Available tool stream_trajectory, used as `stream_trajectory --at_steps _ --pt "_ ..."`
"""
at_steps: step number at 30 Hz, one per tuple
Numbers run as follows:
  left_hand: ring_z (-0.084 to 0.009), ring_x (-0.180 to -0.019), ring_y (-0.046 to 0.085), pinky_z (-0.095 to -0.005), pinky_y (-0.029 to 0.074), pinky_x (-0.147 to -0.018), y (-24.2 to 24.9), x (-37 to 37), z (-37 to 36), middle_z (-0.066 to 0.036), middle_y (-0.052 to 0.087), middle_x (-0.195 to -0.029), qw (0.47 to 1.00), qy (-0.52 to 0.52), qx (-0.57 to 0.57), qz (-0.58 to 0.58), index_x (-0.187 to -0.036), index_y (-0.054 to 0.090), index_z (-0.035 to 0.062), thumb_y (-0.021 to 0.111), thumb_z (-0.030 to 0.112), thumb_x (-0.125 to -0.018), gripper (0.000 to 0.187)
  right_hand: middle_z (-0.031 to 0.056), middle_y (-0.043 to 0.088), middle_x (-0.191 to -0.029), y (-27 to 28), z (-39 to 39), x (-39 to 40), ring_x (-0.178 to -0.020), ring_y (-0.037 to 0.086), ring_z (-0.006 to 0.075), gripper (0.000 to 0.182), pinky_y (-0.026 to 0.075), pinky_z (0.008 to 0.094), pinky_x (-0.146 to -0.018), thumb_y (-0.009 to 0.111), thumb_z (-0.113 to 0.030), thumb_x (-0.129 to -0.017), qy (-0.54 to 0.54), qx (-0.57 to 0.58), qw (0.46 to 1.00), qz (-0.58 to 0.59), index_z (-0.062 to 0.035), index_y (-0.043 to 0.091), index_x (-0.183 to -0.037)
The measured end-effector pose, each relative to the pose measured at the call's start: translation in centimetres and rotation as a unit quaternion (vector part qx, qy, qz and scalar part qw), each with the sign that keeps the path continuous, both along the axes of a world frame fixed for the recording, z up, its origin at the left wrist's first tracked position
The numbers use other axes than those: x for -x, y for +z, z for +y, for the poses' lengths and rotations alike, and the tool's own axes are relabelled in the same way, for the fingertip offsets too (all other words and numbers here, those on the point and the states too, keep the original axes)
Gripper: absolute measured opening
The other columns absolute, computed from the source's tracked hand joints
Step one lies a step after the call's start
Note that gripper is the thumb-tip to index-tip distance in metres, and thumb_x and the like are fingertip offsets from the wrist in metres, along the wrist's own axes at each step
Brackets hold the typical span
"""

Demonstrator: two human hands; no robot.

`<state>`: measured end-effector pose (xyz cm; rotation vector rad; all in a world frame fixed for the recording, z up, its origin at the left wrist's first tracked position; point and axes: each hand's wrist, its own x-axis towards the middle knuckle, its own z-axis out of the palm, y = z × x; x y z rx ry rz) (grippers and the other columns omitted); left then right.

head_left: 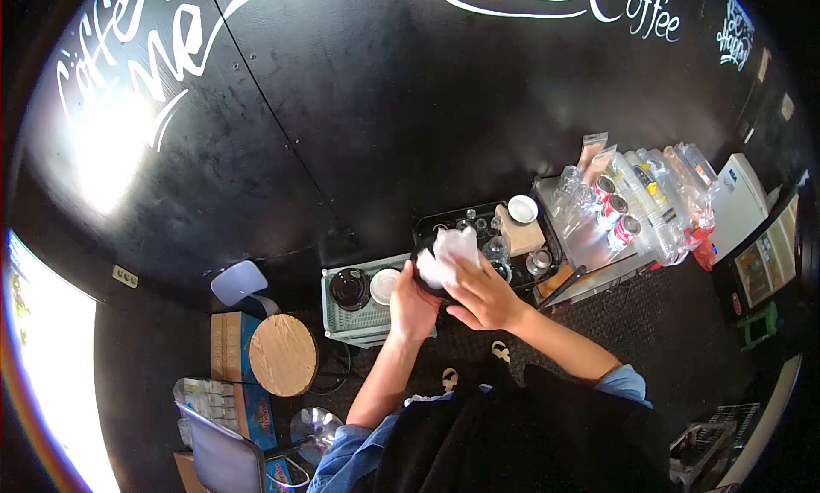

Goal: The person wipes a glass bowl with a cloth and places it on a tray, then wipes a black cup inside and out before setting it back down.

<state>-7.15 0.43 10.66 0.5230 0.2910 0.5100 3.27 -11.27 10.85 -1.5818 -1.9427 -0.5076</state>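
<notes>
In the middle of the head view, my left hand is closed around the edge of a black dish, which is mostly hidden by my fingers and by paper. A crumpled white paper napkin is in my right hand, pressed against the dish. Just left of my hands, a black plate and a white bowl sit on the pale green plastic rack. Behind my right hand, a black tray carries glassware.
On the right, a metal counter holds several cans, stacked plastic cups and bags. A white bowl stands on the tray side. At left are a round wooden stool, a chair and boxes.
</notes>
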Motion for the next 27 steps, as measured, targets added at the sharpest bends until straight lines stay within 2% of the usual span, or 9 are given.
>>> stream_trajectory --at_steps 2,5,6,10,11,14,18,23,27 --pt "-0.0164 -0.097 0.056 -0.0326 0.045 -0.083 -1.4 -0.2 -0.6 -0.005 0.058 -0.105 1.000 0.013 -0.016 0.011 -0.108 0.051 0.0079 0.035 0.028 -0.093 0.030 0.0237 0.039 -0.127 1.7 1.2 0.8 -0.120 0.035 0.0395 0.049 0.030 0.0472 -0.098 0.053 -0.020 -0.084 -0.040 -0.008 0.988 0.151 0.0017 0.040 -0.126" --pt "-0.0160 -0.096 0.056 -0.0342 0.044 -0.085 -0.8 -0.2 -1.8 -0.004 0.059 -0.101 0.999 0.039 -0.029 0.008 -0.106 0.051 0.0079 0.035 0.032 -0.093 0.032 0.0233 0.047 -0.119 2.5 2.3 0.6 -0.110 0.046 0.0367 0.041 0.037 0.0386 -0.091 0.051 -0.013 -0.085 -0.045 -0.023 0.942 0.331 0.0001 0.044 -0.122" --pt "-0.0168 -0.097 0.055 -0.0346 0.043 -0.087 -1.2 -0.4 -1.5 -0.004 0.058 -0.103 0.999 0.046 -0.021 0.009 -0.108 0.051 0.0075 0.034 0.034 -0.093 0.035 0.0226 0.052 -0.110 2.6 2.6 0.6 -0.103 0.051 0.0323 0.037 0.039 0.0336 -0.088 0.050 -0.014 -0.086 -0.040 -0.020 0.911 0.410 -0.0006 0.046 -0.121" --pt "-0.0209 -0.104 0.053 -0.0374 0.040 -0.093 -1.3 -1.4 -0.6 -0.008 0.056 -0.109 0.990 0.109 0.076 0.036 -0.111 0.051 0.0051 0.030 0.036 -0.094 0.041 0.0120 0.049 -0.124 -0.6 3.0 0.6 -0.113 0.044 0.0139 0.042 0.034 0.0261 -0.094 0.047 -0.015 -0.092 -0.008 -0.046 0.806 0.591 0.0035 0.038 -0.128" --pt "-0.0209 -0.105 0.051 -0.0374 0.040 -0.092 -1.4 -1.7 -0.3 -0.009 0.057 -0.109 0.985 0.125 0.108 0.043 -0.111 0.051 0.0050 0.030 0.036 -0.094 0.041 0.0212 0.048 -0.124 -1.1 3.2 1.1 -0.118 0.044 0.0230 0.046 0.033 0.0302 -0.097 0.053 -0.015 -0.088 -0.036 -0.089 0.840 0.534 0.0061 0.039 -0.126" --pt "-0.0220 -0.103 0.053 -0.0380 0.042 -0.091 -2.2 -2.0 0.4 -0.009 0.057 -0.107 0.981 0.162 0.109 0.000 -0.109 0.051 0.0044 0.029 0.031 -0.093 0.038 0.0208 0.049 -0.123 -2.2 2.7 2.3 -0.110 0.051 0.0238 0.045 0.041 0.0291 -0.090 0.056 -0.008 -0.085 -0.066 -0.080 0.846 0.523 0.0052 0.041 -0.125" --pt "-0.0231 -0.096 0.056 -0.0387 0.046 -0.085 -4.5 -2.7 2.3 -0.010 0.059 -0.103 0.971 0.212 0.108 -0.018 -0.103 0.055 0.0043 0.030 0.025 -0.089 0.034 0.0182 0.058 -0.110 -2.4 2.1 3.4 -0.103 0.056 0.0196 0.037 0.046 0.0264 -0.082 0.061 0.000 -0.079 -0.034 -0.127 0.766 0.629 0.0030 0.053 -0.115" --pt "-0.0247 -0.093 0.057 -0.0398 0.046 -0.085 -5.4 -2.9 2.4 -0.010 0.060 -0.099 0.977 0.123 0.176 0.001 -0.102 0.056 0.0056 0.033 0.036 -0.088 0.041 0.0096 0.062 -0.085 0.1 1.5 2.5 -0.076 0.057 0.0103 0.026 0.047 0.0223 -0.065 0.066 0.004 -0.073 -0.046 -0.107 0.900 0.420 0.0010 0.063 -0.099" --pt "-0.0270 -0.096 0.056 -0.0415 0.044 -0.087 -3.0 -1.7 1.3 -0.011 0.060 -0.101 0.987 0.038 0.148 -0.059 -0.103 0.057 0.0054 0.039 0.049 -0.085 0.050 0.0116 0.062 -0.084 1.0 0.8 2.1 -0.075 0.060 0.0192 0.030 0.050 0.0266 -0.063 0.067 0.003 -0.069 -0.003 -0.079 0.944 0.319 -0.0002 0.062 -0.098"
